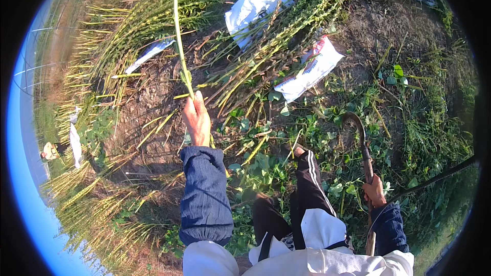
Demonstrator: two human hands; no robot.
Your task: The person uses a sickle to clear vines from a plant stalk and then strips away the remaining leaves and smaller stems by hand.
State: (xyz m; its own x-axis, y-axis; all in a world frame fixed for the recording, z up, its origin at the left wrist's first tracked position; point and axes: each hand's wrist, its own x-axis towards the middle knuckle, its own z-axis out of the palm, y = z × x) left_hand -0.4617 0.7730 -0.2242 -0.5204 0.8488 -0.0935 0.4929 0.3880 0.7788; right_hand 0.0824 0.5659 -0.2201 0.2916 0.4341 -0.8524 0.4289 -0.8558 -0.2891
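Note:
My left hand point(197, 120) is closed round the lower end of a long green stalk point(180, 41), which stretches up past the top of the view. At the right, my right hand point(375, 192) grips the wooden handle of a sickle point(365, 154). The curved dark blade points away from me, over low green leaves. Just beyond my left hand lies a heap of cut stalks point(266, 53) with pods along them, spread partly over white sacks.
A white sack point(255, 7) and a white-and-red sack point(312, 71) lie by the heap. More cut stalks point(123, 30) are laid out at the far left, with a white sheet point(75, 140) near them. Another person point(50, 151) is at the left edge. Leafy vines point(266, 168) surround my feet.

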